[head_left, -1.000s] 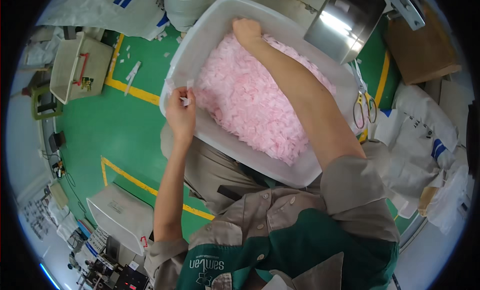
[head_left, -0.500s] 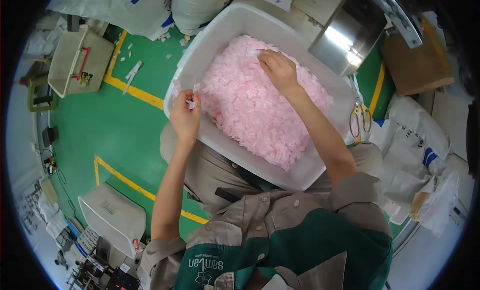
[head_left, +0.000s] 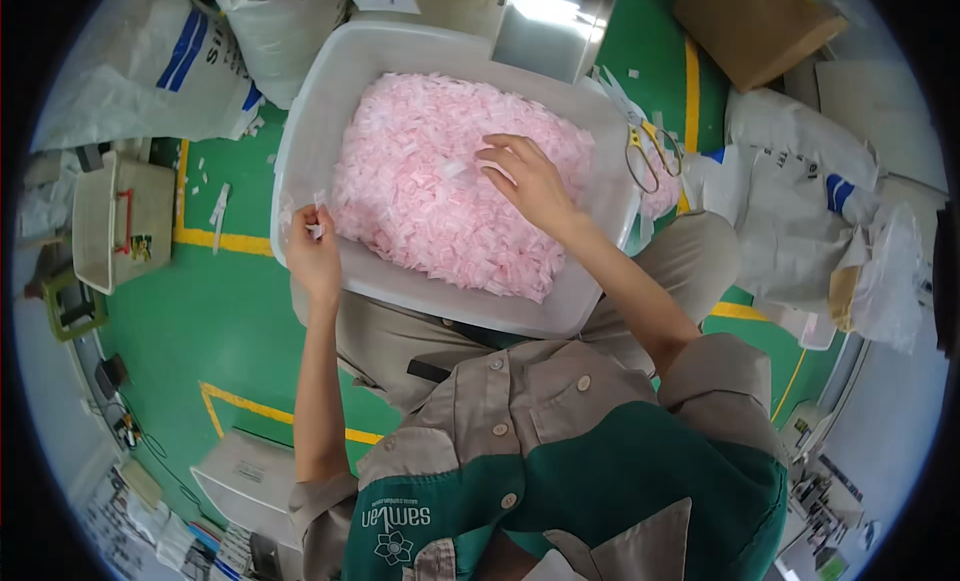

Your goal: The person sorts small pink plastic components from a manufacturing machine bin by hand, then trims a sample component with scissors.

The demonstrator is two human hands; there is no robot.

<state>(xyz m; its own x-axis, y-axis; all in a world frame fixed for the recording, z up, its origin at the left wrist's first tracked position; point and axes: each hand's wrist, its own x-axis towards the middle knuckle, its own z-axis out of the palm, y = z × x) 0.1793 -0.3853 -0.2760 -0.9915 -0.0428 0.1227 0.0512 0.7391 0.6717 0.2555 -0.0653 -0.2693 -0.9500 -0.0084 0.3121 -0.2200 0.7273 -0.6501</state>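
A white plastic tub (head_left: 600,231) rests across my lap, holding a heap of small pink packets (head_left: 440,221). At the tub's left rim, my left hand (head_left: 315,256) is closed on a few small whitish packets (head_left: 317,231), whose ends poke out between the fingers. Over the right half of the heap hovers my right hand (head_left: 530,186), its fingers bent and apart with nothing visible between them. A paler packet (head_left: 455,168) lies on the heap just left of those fingertips.
Yellow-handled scissors (head_left: 648,156) hang at the tub's right rim. A shiny metal chute (head_left: 550,41) overhangs the far right corner. White sacks (head_left: 285,41) stand at the back left, another sack (head_left: 790,211) at right. A grey bin (head_left: 130,221) sits on the green floor.
My right hand has opened and come away from the whitish packet it was pinching. The left hand keeps its grip at the rim. The whole view has turned and shifted.
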